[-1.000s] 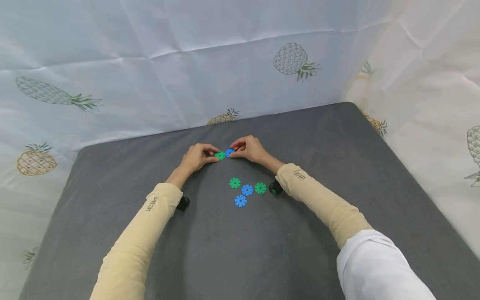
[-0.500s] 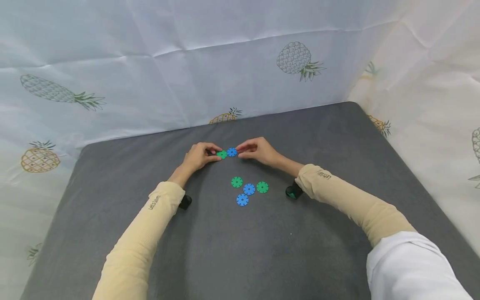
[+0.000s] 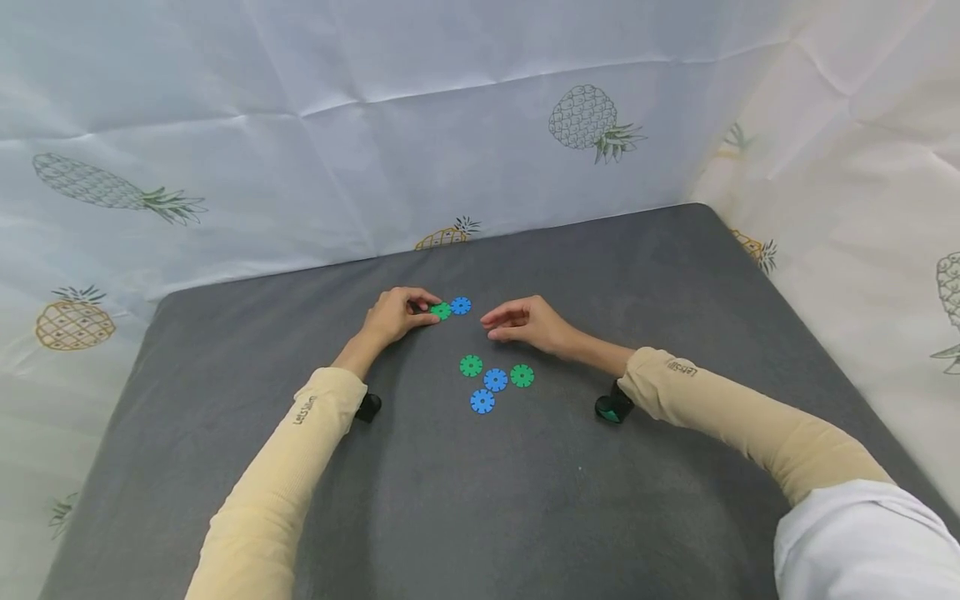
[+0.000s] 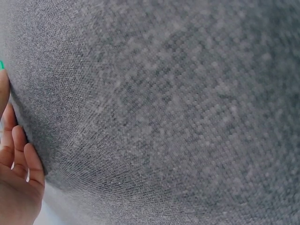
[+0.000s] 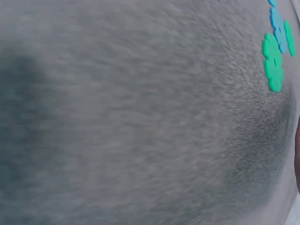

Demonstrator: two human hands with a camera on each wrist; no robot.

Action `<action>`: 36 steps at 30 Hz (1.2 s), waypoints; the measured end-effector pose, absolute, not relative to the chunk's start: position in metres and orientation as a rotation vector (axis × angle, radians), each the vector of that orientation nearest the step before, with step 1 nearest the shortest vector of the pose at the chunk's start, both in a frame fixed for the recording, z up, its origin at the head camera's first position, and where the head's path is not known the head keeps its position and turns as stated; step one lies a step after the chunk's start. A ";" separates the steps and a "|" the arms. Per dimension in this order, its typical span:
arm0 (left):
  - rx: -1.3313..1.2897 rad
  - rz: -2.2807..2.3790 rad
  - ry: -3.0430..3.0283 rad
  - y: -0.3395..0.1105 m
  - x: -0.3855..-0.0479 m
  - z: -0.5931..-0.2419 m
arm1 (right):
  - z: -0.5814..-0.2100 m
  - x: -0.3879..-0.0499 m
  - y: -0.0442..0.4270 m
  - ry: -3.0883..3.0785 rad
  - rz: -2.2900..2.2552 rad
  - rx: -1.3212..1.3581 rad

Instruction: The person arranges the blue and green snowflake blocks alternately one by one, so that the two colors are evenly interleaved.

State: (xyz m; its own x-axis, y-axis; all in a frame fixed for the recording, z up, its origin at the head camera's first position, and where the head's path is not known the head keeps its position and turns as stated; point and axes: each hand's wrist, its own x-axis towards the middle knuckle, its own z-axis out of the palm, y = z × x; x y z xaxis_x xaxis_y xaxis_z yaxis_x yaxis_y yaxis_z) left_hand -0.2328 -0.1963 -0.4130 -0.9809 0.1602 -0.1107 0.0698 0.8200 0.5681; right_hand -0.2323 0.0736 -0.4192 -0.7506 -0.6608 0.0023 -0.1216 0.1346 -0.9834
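Observation:
My left hand [image 3: 393,315] pinches a green notched disc [image 3: 441,311] between thumb and fingers near the back of the table. A blue disc [image 3: 461,306] adjoins that green one on its right side. To the right of the pair, my right hand [image 3: 536,325] hangs with relaxed fingers and holds nothing. In the left wrist view, part of the left hand [image 4: 21,173] shows at the left edge, with a sliver of green at the fingertip.
Nearer me on the dark grey table [image 3: 480,517] lie a green disc [image 3: 471,366], a blue disc [image 3: 495,380], another green disc [image 3: 522,376] and a second blue disc [image 3: 482,402]. A white pineapple-print cloth [image 3: 450,150] hangs behind the table.
My right hand has let go of the blue disc and moved right and towards me. My left hand keeps its pinch on the green disc.

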 end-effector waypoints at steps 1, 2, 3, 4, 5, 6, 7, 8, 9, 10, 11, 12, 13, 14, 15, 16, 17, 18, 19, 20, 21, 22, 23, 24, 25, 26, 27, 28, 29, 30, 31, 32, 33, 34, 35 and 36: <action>0.183 0.880 2.847 -0.196 -0.233 -0.413 | -0.419 -0.230 0.076 1.982 -1.649 -0.744; 0.185 0.882 2.845 -0.195 -0.233 -0.414 | -0.419 -0.228 0.079 1.976 -1.649 -0.740; 0.190 0.884 2.844 -0.195 -0.233 -0.414 | -0.419 -0.227 0.081 1.976 -1.644 -0.740; 0.195 0.885 2.844 -0.194 -0.234 -0.414 | -0.418 -0.224 0.084 1.973 -1.641 -0.736; 0.197 0.889 2.842 -0.194 -0.233 -0.414 | -0.418 -0.223 0.086 1.968 -1.640 -0.735; 0.202 0.894 2.841 -0.194 -0.233 -0.415 | -0.419 -0.220 0.089 1.967 -1.636 -0.736; 0.207 0.897 2.842 -0.194 -0.233 -0.416 | -0.418 -0.218 0.091 1.959 -1.636 -0.730; 0.214 0.898 2.844 -0.194 -0.233 -0.416 | -0.419 -0.216 0.093 1.948 -1.637 -0.728; 0.217 0.900 2.844 -0.194 -0.233 -0.416 | -0.419 -0.214 0.094 1.944 -1.633 -0.727; 0.219 0.902 2.844 -0.194 -0.232 -0.417 | -0.419 -0.211 0.096 1.933 -1.635 -0.725; 0.220 0.903 2.844 -0.195 -0.232 -0.417 | -0.419 -0.209 0.097 1.919 -1.639 -0.725; 0.219 0.900 2.844 -0.195 -0.231 -0.417 | -0.420 -0.207 0.098 1.907 -1.640 -0.728; 0.216 0.897 2.843 -0.196 -0.231 -0.417 | -0.420 -0.206 0.098 1.887 -1.646 -0.729; 0.210 0.896 2.843 -0.197 -0.230 -0.417 | -0.421 -0.205 0.099 1.875 -1.649 -0.739; 0.201 0.898 2.841 -0.197 -0.230 -0.417 | -0.421 -0.203 0.100 1.864 -1.653 -0.746; 0.200 0.896 2.842 -0.198 -0.230 -0.417 | -0.422 -0.203 0.100 1.852 -1.658 -0.755; 0.194 0.897 2.841 -0.198 -0.230 -0.417 | -0.423 -0.202 0.101 1.843 -1.663 -0.764; 0.190 0.898 2.840 -0.198 -0.231 -0.416 | -0.423 -0.202 0.102 1.840 -1.664 -0.771; 0.189 0.902 2.839 -0.198 -0.231 -0.416 | -0.424 -0.202 0.103 1.831 -1.669 -0.775; 0.189 0.904 2.837 -0.198 -0.232 -0.415 | -0.424 -0.202 0.105 1.827 -1.671 -0.780; 0.192 0.904 2.836 -0.198 -0.233 -0.415 | -0.425 -0.202 0.106 1.820 -1.676 -0.778; 0.195 0.901 2.836 -0.198 -0.233 -0.415 | -0.426 -0.202 0.107 1.813 -1.678 -0.780; 0.195 0.901 2.836 -0.198 -0.233 -0.415 | -0.426 -0.202 0.109 1.804 -1.679 -0.780; 0.197 0.897 2.837 -0.198 -0.234 -0.414 | -0.427 -0.203 0.110 1.799 -1.677 -0.782; 0.196 0.894 2.838 -0.198 -0.234 -0.414 | -0.427 -0.203 0.111 1.793 -1.674 -0.788; 0.196 0.891 2.841 -0.198 -0.234 -0.414 | -0.428 -0.204 0.112 1.790 -1.669 -0.786; 0.195 0.888 2.843 -0.198 -0.234 -0.413 | -0.427 -0.205 0.112 1.789 -1.663 -0.784; 0.194 0.888 2.843 -0.198 -0.234 -0.413 | -0.427 -0.205 0.113 1.790 -1.653 -0.781; 0.191 0.888 2.842 -0.198 -0.235 -0.413 | -0.427 -0.206 0.113 1.795 -1.640 -0.779; 0.190 0.887 2.841 -0.198 -0.234 -0.413 | -0.426 -0.207 0.114 1.804 -1.621 -0.781; 0.190 0.888 2.840 -0.198 -0.234 -0.412 | -0.426 -0.207 0.114 1.808 -1.601 -0.782; 0.192 0.888 2.841 -0.198 -0.234 -0.412 | -0.426 -0.207 0.115 1.812 -1.581 -0.788; 0.194 0.887 2.842 -0.198 -0.234 -0.412 | -0.426 -0.208 0.115 1.815 -1.561 -0.801; 0.197 0.889 2.843 -0.198 -0.233 -0.412 | -0.427 -0.208 0.116 1.822 -1.538 -0.821; 0.202 0.889 2.844 -0.197 -0.233 -0.413 | -0.427 -0.208 0.117 1.828 -1.519 -0.843; 0.208 0.890 2.844 -0.197 -0.232 -0.413 | -0.428 -0.209 0.118 1.830 -1.504 -0.858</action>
State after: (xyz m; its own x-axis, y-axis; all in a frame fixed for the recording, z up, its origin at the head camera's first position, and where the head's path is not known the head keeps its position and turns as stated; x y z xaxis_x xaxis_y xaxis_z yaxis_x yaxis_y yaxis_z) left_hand -0.2322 -0.1968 -0.4134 -0.9785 0.1777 -0.1049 0.0862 0.8139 0.5746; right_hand -0.2087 0.1183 -0.4276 -0.6022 -0.7964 -0.0547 -0.1007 0.1437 -0.9845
